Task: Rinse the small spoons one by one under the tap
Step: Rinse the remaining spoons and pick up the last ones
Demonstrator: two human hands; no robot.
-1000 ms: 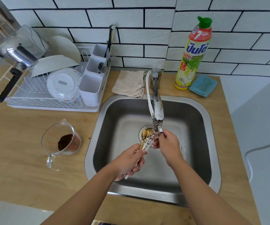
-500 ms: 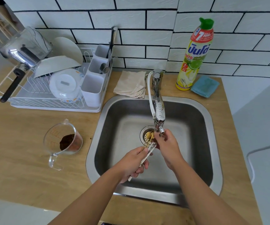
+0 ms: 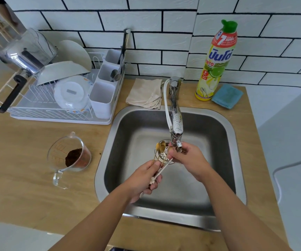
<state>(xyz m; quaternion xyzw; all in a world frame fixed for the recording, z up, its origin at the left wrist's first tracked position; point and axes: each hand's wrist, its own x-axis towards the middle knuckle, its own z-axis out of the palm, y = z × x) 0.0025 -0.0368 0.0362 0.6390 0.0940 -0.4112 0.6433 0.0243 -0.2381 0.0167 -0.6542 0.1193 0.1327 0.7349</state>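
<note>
Gripping small spoons (image 3: 159, 151), left hand (image 3: 142, 180) — right hand (image 3: 189, 160) pinches one.

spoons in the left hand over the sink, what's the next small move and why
Probably draw one spoon free with the right hand and hold its bowl under the tap spout. The left hand grips the small spoons as a fanned bunch by the handles, bowls over the drain beside the spout, and the right fingertips are already at the bunch.
</note>
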